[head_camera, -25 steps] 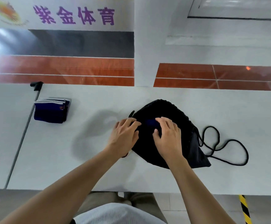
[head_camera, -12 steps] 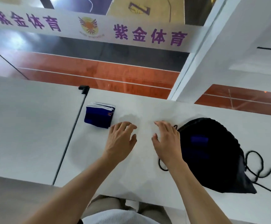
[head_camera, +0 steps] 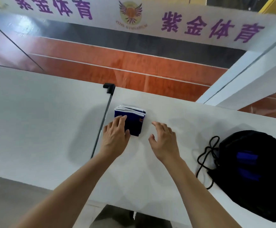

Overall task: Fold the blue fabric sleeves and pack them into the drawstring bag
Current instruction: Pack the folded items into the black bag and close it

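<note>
A folded stack of dark blue fabric sleeves (head_camera: 134, 121) with white edges lies on the white table (head_camera: 150, 178), near its far edge. My left hand (head_camera: 115, 138) rests on the stack's left near corner, fingers spread over the cloth and thumb at its near edge. My right hand (head_camera: 164, 141) hovers open just right of the stack, not touching it. The black drawstring bag (head_camera: 255, 176) lies at the right with blue fabric (head_camera: 247, 157) showing in its mouth. Its black cord (head_camera: 207, 155) trails off to the left.
A second white table (head_camera: 35, 120) adjoins on the left, with a dark gap and a black clamp (head_camera: 109, 88) at the seam. Beyond the tables is a red and grey floor and a white banner with purple characters.
Both hands left the bag and moved left to the folded stack. My left hand now touches the stack. The view has swung left, so the bag sits at the right edge.
</note>
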